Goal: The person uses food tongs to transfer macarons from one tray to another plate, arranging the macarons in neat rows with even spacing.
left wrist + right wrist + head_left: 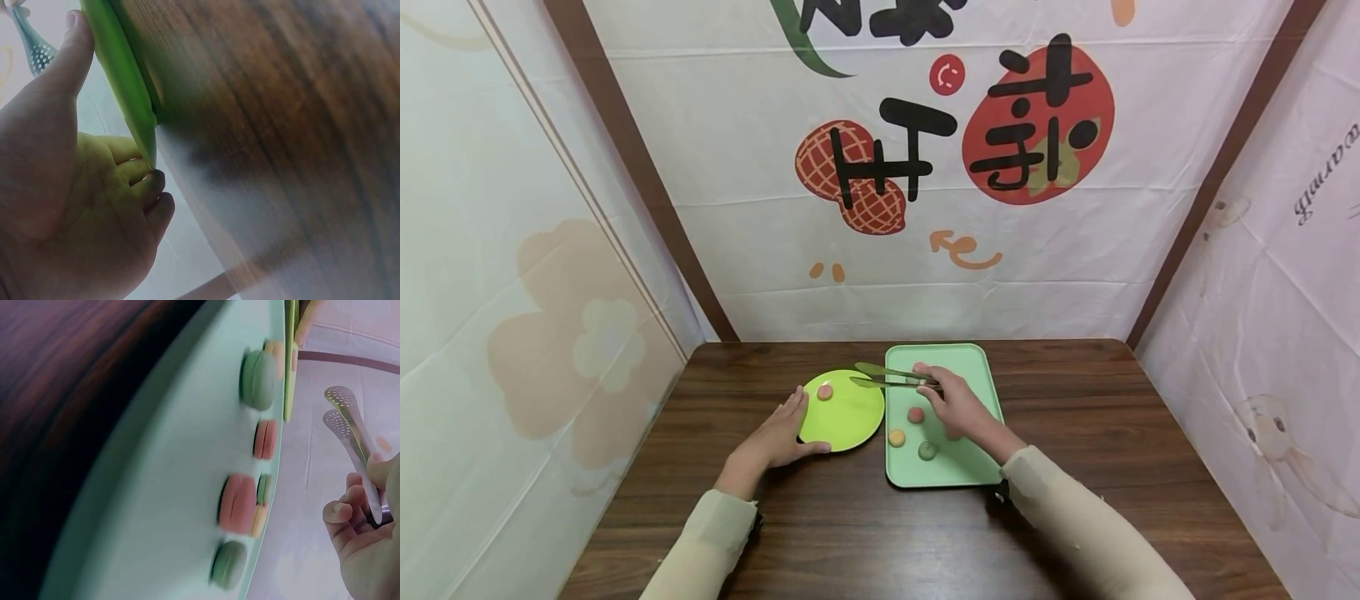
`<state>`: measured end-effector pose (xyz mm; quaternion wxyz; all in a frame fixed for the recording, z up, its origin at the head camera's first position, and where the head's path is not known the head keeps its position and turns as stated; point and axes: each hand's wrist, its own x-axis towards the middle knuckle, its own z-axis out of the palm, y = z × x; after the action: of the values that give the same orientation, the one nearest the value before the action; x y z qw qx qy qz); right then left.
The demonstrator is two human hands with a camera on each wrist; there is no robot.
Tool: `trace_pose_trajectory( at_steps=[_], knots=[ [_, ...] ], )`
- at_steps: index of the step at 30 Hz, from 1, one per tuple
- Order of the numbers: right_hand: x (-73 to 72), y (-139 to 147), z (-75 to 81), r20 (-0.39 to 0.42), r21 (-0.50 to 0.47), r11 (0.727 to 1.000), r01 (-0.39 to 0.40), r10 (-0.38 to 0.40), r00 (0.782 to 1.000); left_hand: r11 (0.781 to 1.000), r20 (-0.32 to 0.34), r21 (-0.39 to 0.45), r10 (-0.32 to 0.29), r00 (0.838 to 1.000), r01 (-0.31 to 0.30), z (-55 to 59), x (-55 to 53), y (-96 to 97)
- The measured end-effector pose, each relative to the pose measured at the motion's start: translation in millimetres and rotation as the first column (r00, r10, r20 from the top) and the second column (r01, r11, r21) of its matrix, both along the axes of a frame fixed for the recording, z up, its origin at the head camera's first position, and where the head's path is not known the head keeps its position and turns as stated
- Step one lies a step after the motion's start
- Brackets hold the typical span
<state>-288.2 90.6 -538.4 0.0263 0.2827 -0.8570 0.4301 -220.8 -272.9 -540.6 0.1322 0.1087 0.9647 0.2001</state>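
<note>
My left hand (785, 433) rests at the near left rim of a yellow-green plate (850, 425), fingers spread along the edge and thumb at the front. In the left wrist view, the fingertips touch the plate's rim (122, 75). One pink macaron (825, 392) lies on the plate. My right hand (958, 406) holds metal tongs (891, 375) with perforated ends, above a mint-green tray (970, 467). The tong tips stand apart over the plate's right side, nothing between them. On the tray are a pink macaron (916, 415), a yellow macaron (897, 437) and a green macaron (928, 450).
More macarons, such as a second green macaron (229, 565), sit on the tray, partly hidden by my right hand in the head view. The plate stands close to the tray's left side. A wooden table (835, 533) carries both, with a printed cloth (760, 275) hanging behind.
</note>
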Motion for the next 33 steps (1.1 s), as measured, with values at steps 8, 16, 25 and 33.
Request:
trace_pose_trajectory(
  at_steps=[8, 16, 25, 33],
  knots=[
    [1.9, 26.9, 3.7, -0.008, 0.007, 0.998, 0.055, -0.055, 0.998, 1.000, -0.002, -0.003, -0.002, 1.000, 0.002, 1.1, 0.0, -0.1],
    [3.7, 50.8, 1.0, -0.007, 0.000, 0.994, 0.108, -0.108, 0.994, 1.000, -0.003, -0.006, -0.006, 1.000, 0.006, 0.3, 1.0, -0.6],
    [5.8, 71.4, -6.0, -0.015, 0.006, 0.987, 0.161, -0.161, 0.987, 1.000, -0.005, 0.001, -0.001, 1.000, 0.001, -0.8, 0.8, -0.2],
    [9.9, 88.8, -8.8, -0.033, 0.010, 0.979, 0.203, -0.202, 0.979, 1.000, 0.001, -0.003, 0.003, 1.000, -0.003, -1.5, -0.7, 1.3]
  ],
)
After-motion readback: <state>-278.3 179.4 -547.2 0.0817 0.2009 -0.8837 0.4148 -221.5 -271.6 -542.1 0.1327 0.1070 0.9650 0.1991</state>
